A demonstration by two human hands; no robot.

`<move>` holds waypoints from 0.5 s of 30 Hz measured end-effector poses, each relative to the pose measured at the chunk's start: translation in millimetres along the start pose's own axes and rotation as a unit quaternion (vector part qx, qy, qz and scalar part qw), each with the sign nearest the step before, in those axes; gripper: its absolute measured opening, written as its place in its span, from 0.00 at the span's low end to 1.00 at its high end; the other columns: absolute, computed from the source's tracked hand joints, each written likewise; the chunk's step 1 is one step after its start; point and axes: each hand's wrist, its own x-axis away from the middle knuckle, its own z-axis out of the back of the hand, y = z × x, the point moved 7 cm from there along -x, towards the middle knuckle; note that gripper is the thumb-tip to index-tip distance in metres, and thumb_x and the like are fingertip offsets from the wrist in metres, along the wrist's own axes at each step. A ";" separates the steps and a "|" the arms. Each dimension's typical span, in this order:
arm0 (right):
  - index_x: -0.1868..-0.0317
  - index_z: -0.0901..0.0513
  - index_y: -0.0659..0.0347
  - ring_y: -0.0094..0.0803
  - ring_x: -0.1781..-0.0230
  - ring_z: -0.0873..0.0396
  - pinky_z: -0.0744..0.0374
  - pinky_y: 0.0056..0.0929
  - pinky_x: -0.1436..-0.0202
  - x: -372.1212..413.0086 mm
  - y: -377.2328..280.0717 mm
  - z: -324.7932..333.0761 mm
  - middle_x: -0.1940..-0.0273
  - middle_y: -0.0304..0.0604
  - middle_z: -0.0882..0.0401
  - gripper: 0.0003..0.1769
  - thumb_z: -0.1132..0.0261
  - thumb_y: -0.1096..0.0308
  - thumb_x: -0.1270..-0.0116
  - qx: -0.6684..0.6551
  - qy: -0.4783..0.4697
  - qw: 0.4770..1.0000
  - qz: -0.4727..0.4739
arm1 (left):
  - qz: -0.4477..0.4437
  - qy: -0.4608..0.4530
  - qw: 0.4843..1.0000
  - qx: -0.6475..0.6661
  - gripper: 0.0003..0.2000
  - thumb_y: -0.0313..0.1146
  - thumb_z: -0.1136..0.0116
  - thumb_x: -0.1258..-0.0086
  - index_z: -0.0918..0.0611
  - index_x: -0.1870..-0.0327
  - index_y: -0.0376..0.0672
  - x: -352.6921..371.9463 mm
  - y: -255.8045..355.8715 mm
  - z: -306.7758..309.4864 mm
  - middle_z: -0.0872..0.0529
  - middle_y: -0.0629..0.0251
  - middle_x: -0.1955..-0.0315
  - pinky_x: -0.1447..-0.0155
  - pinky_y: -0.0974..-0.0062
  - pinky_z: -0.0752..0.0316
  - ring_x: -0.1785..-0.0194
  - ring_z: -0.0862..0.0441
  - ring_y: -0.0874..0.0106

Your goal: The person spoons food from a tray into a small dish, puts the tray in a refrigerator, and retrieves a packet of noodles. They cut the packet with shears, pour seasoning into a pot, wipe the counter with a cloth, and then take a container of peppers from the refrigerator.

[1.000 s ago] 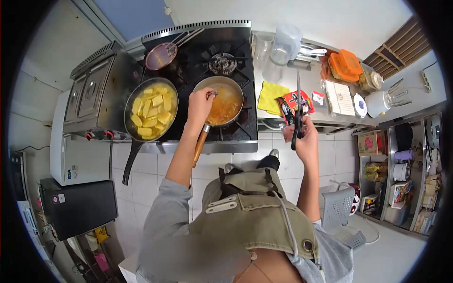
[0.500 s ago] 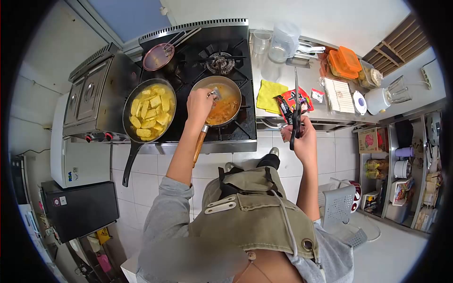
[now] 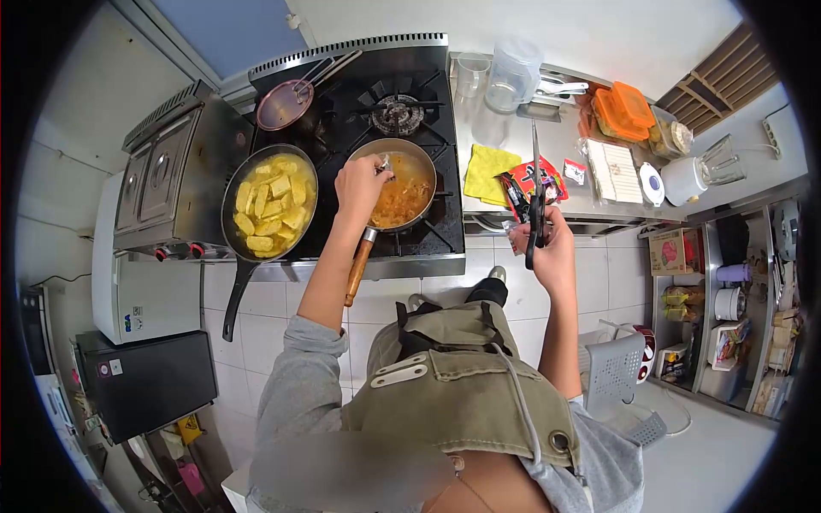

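Observation:
My left hand point(image 3: 357, 190) is closed on a small silvery sachet point(image 3: 385, 164) above the saucepan point(image 3: 433, 184). Orange-red seasoning point(image 3: 404, 203) spreads over the liquid in that pan, whose wooden handle point(image 3: 359, 269) points toward me. In my right hand point(image 3: 555, 250) are black-handled scissors point(image 3: 536, 209), blades pointing away from me. A small clear wrapper point(image 3: 516, 238) is pinched in the same hand. Just beyond the scissors, a red and black noodle packet point(image 3: 519, 190) lies on the counter, partly overlapping a yellow cloth point(image 3: 491, 171).
Left of the saucepan, a frying pan point(image 3: 315, 192) holds yellow pieces in liquid. Behind it sits a pot with a strainer point(image 3: 284, 104). A clear pitcher point(image 3: 513, 79), orange containers point(image 3: 623, 111) and a blender point(image 3: 684, 182) stand along the counter.
My left hand has shifted slightly over the saucepan, and the sachet is tilted differently and shows less. The orange patch in the pan looks wider. My right hand barely moves.

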 end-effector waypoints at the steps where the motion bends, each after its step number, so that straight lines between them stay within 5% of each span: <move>1: 0.62 0.30 0.64 0.21 0.78 0.23 0.26 0.20 0.74 0.0 -0.2 -0.1 0.75 0.41 0.19 0.16 0.33 0.78 0.49 0.000 0.000 1.000 -0.001 | 0.000 -0.001 1.000 0.000 0.11 0.35 0.34 0.48 0.15 0.65 0.43 0.0 0.3 0.6 0.16 0.55 0.72 0.61 0.66 0.24 0.66 0.18 0.57; 10: 0.60 0.32 0.65 0.22 0.75 0.22 0.25 0.19 0.71 0.8 -3.9 -2.4 0.73 0.43 0.20 0.18 0.33 0.80 0.48 0.007 -0.018 1.000 -0.023 | -0.017 -0.041 0.992 0.121 0.09 0.24 0.40 0.47 0.17 0.63 0.36 -1.3 -5.3 -8.6 0.15 0.53 0.69 0.57 0.68 0.23 0.64 0.17 0.59; 15: 0.60 0.32 0.65 0.23 0.75 0.22 0.25 0.19 0.71 1.6 -3.7 -2.3 0.73 0.43 0.20 0.17 0.33 0.79 0.47 0.019 -0.014 1.000 -0.012 | -0.068 0.025 0.977 0.202 0.07 0.20 0.44 0.45 0.18 0.65 0.37 -1.1 -3.6 -3.0 0.16 0.52 0.71 0.60 0.67 0.24 0.65 0.17 0.57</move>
